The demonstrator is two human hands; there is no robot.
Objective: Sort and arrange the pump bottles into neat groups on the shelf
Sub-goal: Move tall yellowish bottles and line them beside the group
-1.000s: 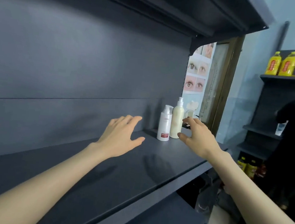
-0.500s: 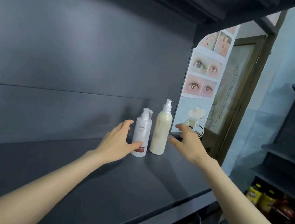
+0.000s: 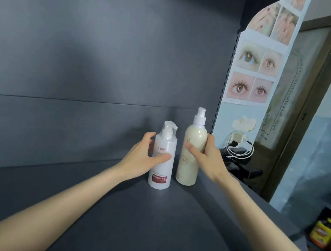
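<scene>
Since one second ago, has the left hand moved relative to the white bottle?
Yes. The left hand has closed in rightward on the white bottle, which stands on the shelf; its thumb now lies across the bottle's front.

A white pump bottle (image 3: 162,161) is showing a red label band beside a cream, pearly bottle (image 3: 190,157), both standing on the dark grey shelf (image 3: 132,222)

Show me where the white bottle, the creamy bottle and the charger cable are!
white bottle (image 3: 161,177): head view, on its red label near the bottom.
creamy bottle (image 3: 188,167): head view, on its lower body.
charger cable (image 3: 240,152): head view, on the white coiled loop.
</scene>
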